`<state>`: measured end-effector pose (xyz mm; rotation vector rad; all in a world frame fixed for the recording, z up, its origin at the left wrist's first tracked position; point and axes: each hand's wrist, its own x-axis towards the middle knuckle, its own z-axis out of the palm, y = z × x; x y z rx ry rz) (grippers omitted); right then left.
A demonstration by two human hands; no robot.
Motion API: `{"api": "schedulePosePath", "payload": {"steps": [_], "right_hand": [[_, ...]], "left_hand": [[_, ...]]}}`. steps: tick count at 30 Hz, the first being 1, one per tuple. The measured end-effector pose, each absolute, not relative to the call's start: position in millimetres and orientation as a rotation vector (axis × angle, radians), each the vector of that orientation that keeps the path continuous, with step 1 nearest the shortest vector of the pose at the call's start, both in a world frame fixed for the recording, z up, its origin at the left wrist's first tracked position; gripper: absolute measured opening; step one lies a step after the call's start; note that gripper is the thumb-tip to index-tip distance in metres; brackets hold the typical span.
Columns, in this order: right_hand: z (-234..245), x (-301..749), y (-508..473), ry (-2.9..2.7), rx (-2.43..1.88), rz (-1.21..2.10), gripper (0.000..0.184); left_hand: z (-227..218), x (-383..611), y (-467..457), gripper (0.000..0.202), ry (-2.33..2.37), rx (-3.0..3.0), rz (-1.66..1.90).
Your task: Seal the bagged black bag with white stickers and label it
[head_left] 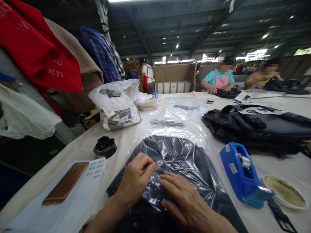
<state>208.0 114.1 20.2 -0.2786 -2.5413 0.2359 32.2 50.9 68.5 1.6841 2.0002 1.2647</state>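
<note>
A dark garment sealed in a clear plastic bag [177, 158] lies on the white table [80, 145] in front of me. My left hand [136, 181] rests on the bag with thumb and forefinger pinched on a small pale piece, perhaps a sticker or tape, too small to name. My right hand [184, 197] lies flat on the bag just right of it, fingers stretched toward the pinch.
A blue tape dispenser [243, 174] and a round dish [285, 191] stand right. Left lie a gold phone [65, 183], a label sheet [96, 167] and a black round holder [105, 146]. Empty clear bags [175, 124], a bag of tags [119, 103], black garments [255, 126]. People work at the back.
</note>
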Motion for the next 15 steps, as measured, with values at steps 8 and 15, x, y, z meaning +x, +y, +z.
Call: {"api": "schedulePosePath", "payload": {"steps": [8, 15], "right_hand": [[-23.7, 179.9, 135.2, -2.698, -0.263, 0.434, 0.06], [-29.3, 183.0, 139.3, -2.68, -0.198, 0.322, 0.063]], "left_hand": [[42.6, 30.9, 172.3, 0.014, 1.668, 1.544, 1.022], [-23.2, 20.7, 187.9, 0.011, 1.551, 1.45, 0.884]]}}
